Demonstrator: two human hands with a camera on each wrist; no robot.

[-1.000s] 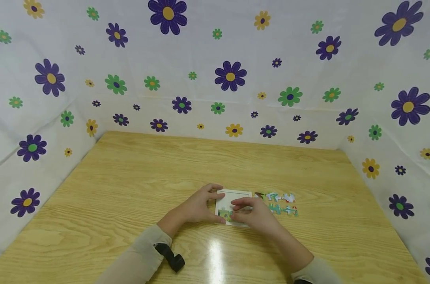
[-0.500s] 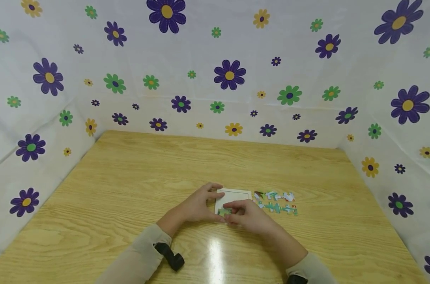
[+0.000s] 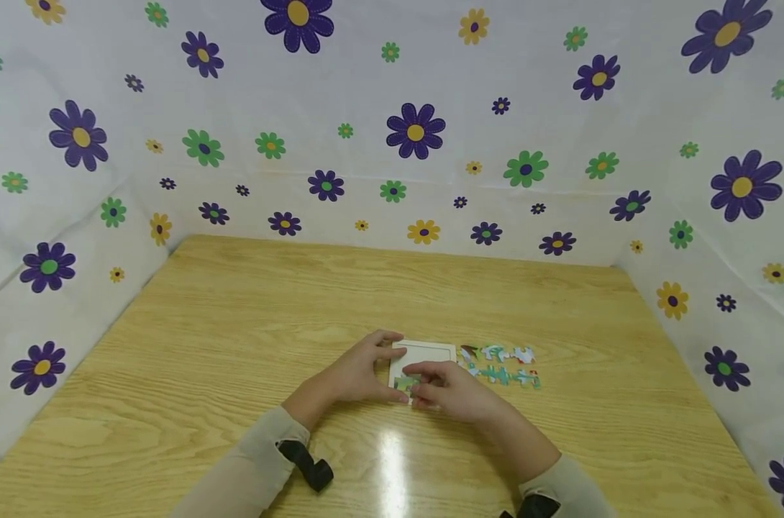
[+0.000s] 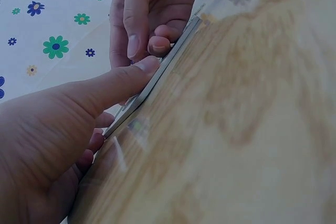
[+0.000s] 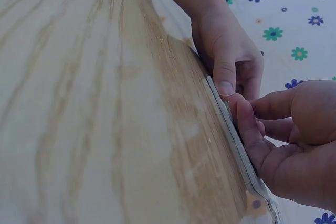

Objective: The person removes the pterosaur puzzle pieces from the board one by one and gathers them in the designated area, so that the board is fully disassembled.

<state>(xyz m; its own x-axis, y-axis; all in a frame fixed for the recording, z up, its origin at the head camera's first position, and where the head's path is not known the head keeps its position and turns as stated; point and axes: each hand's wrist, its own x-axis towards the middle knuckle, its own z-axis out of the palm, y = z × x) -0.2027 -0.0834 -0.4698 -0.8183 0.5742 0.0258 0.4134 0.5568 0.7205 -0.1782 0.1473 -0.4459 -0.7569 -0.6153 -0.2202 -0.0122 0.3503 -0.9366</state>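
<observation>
A white puzzle tray (image 3: 424, 345) with a raised rim lies flat on the table in the head view. My left hand (image 3: 359, 370) holds it by its left side, thumb at the near edge and fingers at the far corner. In the tray's near left corner sits a green jigsaw piece (image 3: 402, 383). Beside that piece, my right hand (image 3: 459, 392) bends over the tray with thumb and fingertips together at a puzzle piece, mostly hidden under them. Both wrist views show the tray edge-on; in the left wrist view the left thumb (image 4: 126, 85) lies along its edge.
Several loose jigsaw pieces (image 3: 498, 375) lie in two rows just right of the tray. The wooden table (image 3: 269, 302) is bounded by a white flower-print cloth (image 3: 366, 101) behind and on both sides. Black straps (image 3: 304, 464) are worn at the wrists.
My right hand has moved left and nearer the tray's near left corner, then held about there. My left hand keeps its hold on the tray. The head view has tilted slightly.
</observation>
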